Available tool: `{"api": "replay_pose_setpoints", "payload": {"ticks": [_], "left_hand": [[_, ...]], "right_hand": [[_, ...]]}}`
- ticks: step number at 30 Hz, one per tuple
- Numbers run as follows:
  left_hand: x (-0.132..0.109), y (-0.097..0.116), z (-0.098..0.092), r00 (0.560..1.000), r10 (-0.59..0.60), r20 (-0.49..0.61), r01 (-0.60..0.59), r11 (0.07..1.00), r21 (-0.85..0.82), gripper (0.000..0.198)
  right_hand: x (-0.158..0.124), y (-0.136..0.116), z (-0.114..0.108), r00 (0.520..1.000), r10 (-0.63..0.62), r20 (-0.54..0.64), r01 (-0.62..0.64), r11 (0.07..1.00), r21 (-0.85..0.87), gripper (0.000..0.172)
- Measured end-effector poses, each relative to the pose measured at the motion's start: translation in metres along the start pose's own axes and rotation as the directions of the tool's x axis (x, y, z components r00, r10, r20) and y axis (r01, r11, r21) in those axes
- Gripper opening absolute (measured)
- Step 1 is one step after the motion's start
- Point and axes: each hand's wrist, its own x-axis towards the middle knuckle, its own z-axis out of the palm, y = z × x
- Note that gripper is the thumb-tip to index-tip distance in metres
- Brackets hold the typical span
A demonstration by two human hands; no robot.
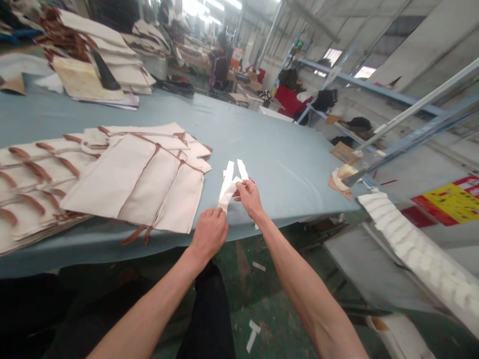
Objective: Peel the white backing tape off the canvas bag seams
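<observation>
A white strip (226, 197), of paper or tape by its look, runs between my hands near the table's front edge. My left hand (210, 230) is closed around its lower end, with the fingertips partly hidden. The upper end is pinched between the thumb and fingers of my right hand (248, 196). Just beyond my hands, more white strip pieces (242, 169) stick up and out. Something small and purple peeks out behind my right fingers, too little to identify. Left of my hands lies a stack of cream fabric panels (138, 182) with brown trim and straps.
The blue-covered table (284, 159) extends ahead and right. More folded cream pieces (108, 50) are piled at the far left. White scraps (253, 335) lie on the green floor. A long white roll (415, 249) slants at right, near a metal frame (404, 124). A person (220, 65) is in the background.
</observation>
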Motion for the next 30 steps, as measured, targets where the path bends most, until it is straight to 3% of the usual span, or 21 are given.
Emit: {"api": "replay_pose_setpoints", "payload": {"ticks": [3,10,17,21,25,30], "left_hand": [[0.004,-0.002,0.006,1.0,-0.019,0.019,0.019,1.0,0.016,0.015],[-0.003,-0.003,0.009,0.999,-0.052,-0.006,0.053,0.999,0.012,0.012],[-0.007,-0.007,0.014,0.998,-0.068,-0.014,0.068,0.998,-0.006,0.021],[-0.008,-0.008,0.017,0.997,-0.079,-0.019,0.078,0.997,-0.02,0.023],[-0.009,-0.008,0.019,0.996,-0.089,-0.027,0.088,0.995,-0.04,0.026],[-0.011,-0.009,0.023,0.994,-0.092,-0.057,0.087,0.992,-0.086,0.033]], "right_hand": [[0.021,-0.014,-0.003,0.999,-0.009,-0.033,0.007,0.999,-0.044,0.022],[0.102,-0.07,-0.01,0.987,-0.006,-0.161,-0.015,0.992,-0.128,0.026],[0.167,-0.111,0.015,0.967,0.094,-0.238,-0.102,0.994,-0.024,0.03],[0.187,-0.117,0.032,0.958,0.12,-0.26,-0.107,0.992,0.065,0.028],[0.199,-0.126,0.036,0.951,0.092,-0.295,-0.055,0.99,0.131,0.013],[0.204,-0.154,0.03,0.958,0.011,-0.286,0.045,0.981,0.187,0.025]]}}
